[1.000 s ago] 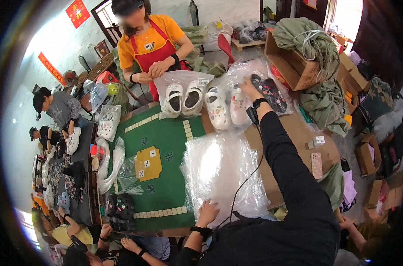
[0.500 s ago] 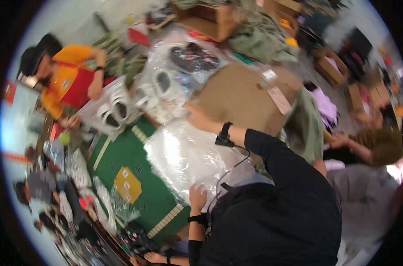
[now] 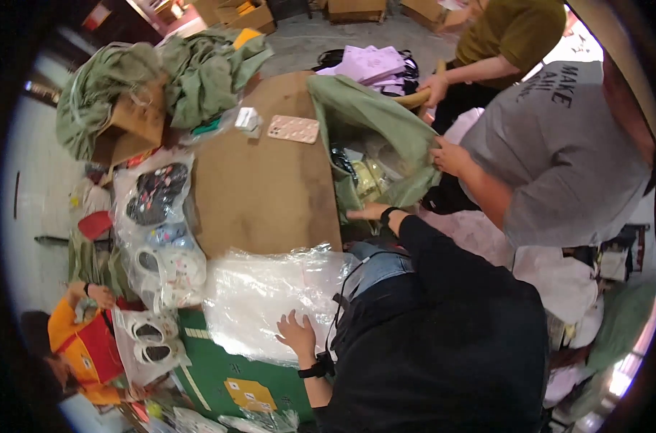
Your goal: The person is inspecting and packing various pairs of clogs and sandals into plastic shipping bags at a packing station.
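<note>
Along the table's near edge, the left hand, fingers spread and grasping nothing, rests on the clear plastic bags; a flat palm should best steady so slick a stack. Beside that edge, the right hand is at the green sack's mouth, its grip indiscernible to me.

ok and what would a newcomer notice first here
Probably the shiny clear plastic stack beneath the left hand, at lower centre. Next, the gaping green sack right of the brown tabletop, with the right hand by its near side, then the bagged shoes on the left.
</note>
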